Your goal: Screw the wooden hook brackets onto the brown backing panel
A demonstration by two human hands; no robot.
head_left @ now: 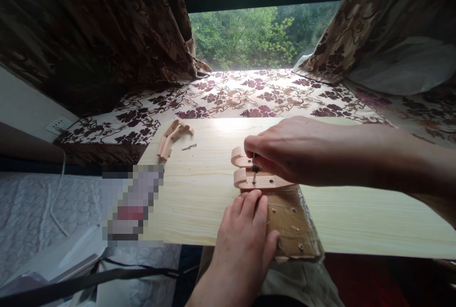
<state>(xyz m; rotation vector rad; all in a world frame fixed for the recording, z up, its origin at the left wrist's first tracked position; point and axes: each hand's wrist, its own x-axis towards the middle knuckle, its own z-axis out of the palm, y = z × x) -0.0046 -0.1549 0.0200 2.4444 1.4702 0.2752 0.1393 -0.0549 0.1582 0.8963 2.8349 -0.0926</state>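
Observation:
My right hand [276, 152] is closed round a screwdriver [255, 169], whose handle is mostly hidden in the fist. Its shaft points down at a screw hole near the curled end of a pale wooden hook-shaped piece [261, 183]. Just behind lies a similar wooden piece [236, 156], partly covered by the right hand. Flat on a brown taped cardboard piece [287, 231] rests my left hand [244, 226], fingers stretched out, their tips by the nearer wooden piece's edge. Several small screws [301, 247] sit on the cardboard.
A pale wooden board [199, 193] serves as the work surface. More wooden pieces [174, 138] and some loose screws [189, 147] lie at its far left. A blurred-out object [137, 202] is at the left edge. Behind are a flower-patterned window seat [242, 93] and curtains.

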